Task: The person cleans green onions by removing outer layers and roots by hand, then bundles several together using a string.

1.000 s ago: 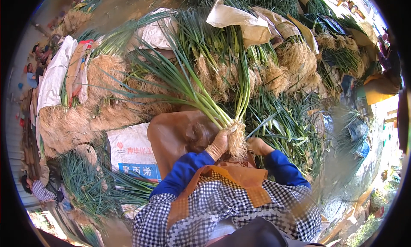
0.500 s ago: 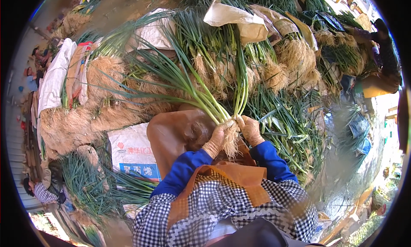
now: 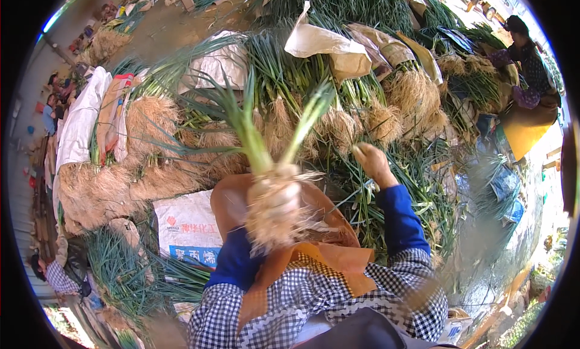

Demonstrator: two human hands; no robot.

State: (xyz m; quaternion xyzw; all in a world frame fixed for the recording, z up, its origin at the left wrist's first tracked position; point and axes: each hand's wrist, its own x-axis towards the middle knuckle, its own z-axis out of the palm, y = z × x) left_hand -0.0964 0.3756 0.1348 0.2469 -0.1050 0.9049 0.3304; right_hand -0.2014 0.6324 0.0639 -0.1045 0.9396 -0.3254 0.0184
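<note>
Up close in the head view, the left hand (image 3: 283, 199) is wrapped around a bunch of green onions (image 3: 266, 168), its fingers closed about the base of the stalks, though motion blur and the roots hide most of them. Below the fingers hangs a thick, pale tan tangle of roots (image 3: 272, 225), stringy and dry-looking, blurred at the edges. Above the fingers the stalks are whitish-green, then split into two fans of long green leaves, one leaning left and one leaning right. Some leaf tips look yellowed.

Off to the right, the right hand (image 3: 371, 161) reaches out over a heap of loose green onions (image 3: 417, 186) on the ground. Its fingers curl downward at the heap, touching or almost touching the leaves; whether they grip anything cannot be told. Both forearms wear blue sleeves (image 3: 399, 219) under a checked garment.

Beyond the fingers lie stacked bundles of green onions (image 3: 338, 101) with root ends facing this way, and pale sacks (image 3: 320, 44) on top. Beneath the left hand sits a brown sack (image 3: 229, 198).
</note>
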